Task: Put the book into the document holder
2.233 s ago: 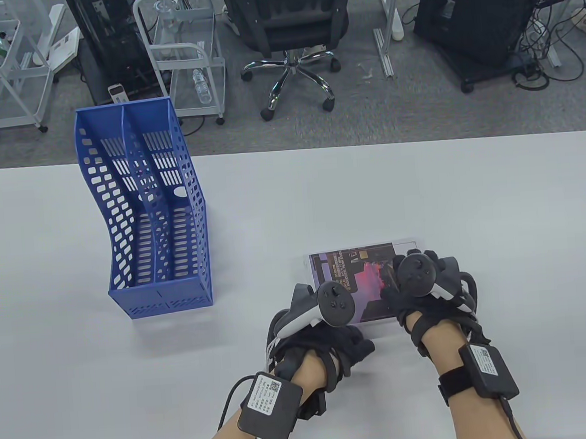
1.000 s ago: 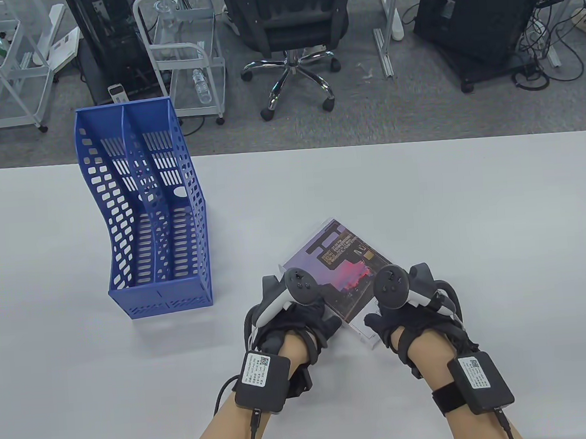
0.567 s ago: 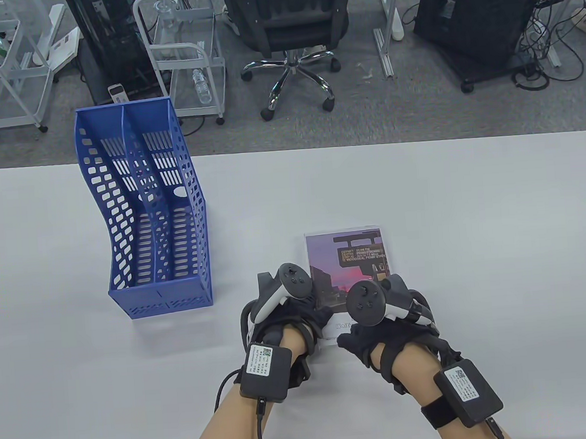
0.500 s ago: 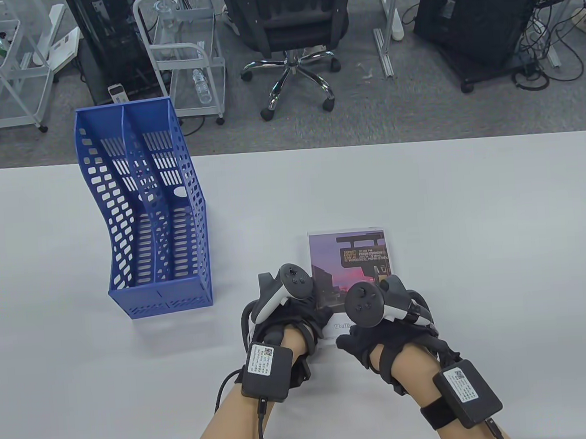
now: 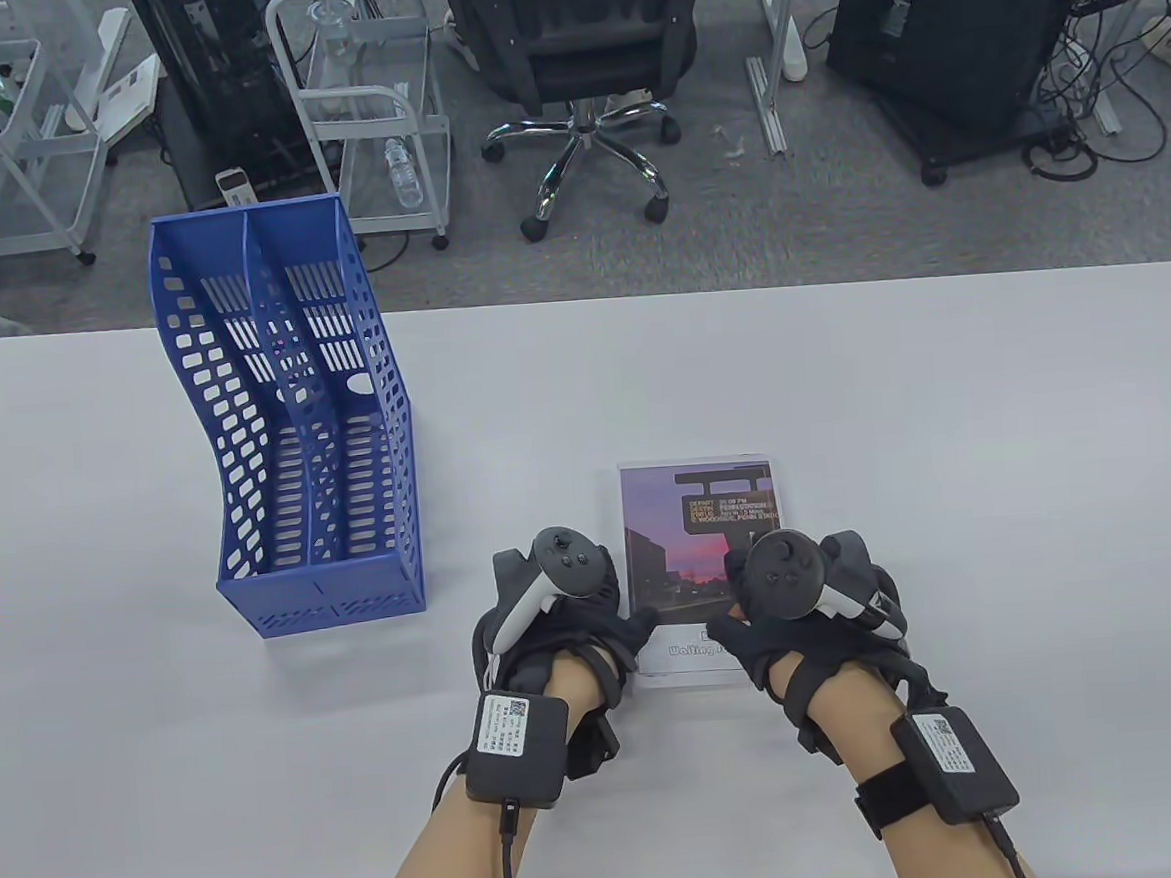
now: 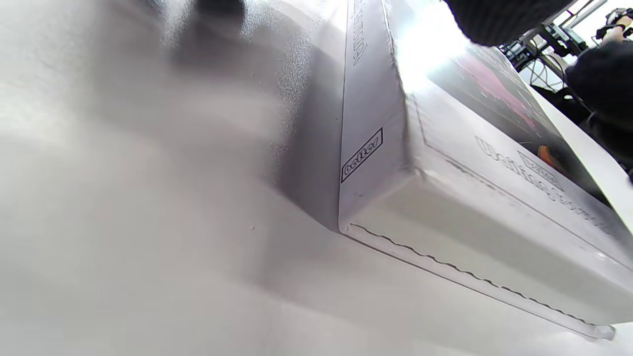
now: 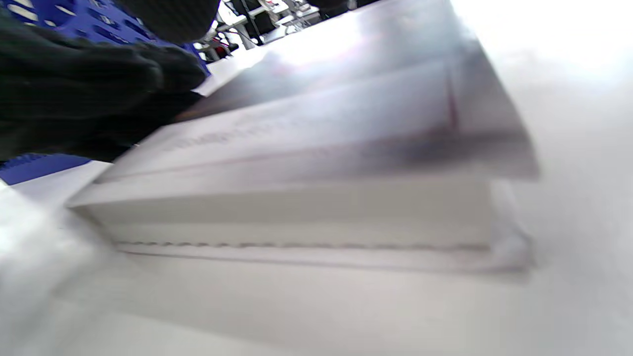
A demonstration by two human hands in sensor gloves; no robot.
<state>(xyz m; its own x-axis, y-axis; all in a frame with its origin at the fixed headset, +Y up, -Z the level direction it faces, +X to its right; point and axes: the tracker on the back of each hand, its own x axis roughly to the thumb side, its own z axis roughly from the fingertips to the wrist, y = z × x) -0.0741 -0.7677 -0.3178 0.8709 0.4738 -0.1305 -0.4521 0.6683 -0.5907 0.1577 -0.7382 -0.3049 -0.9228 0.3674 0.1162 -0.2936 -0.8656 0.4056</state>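
Between both hands' grips, book.

Wrapped book flat on table, blue doc holder upright left

The two hands cover the near part of the book, so its title cannot be read whole. The right wrist view is blurry, and the book's cover words cannot be read there.
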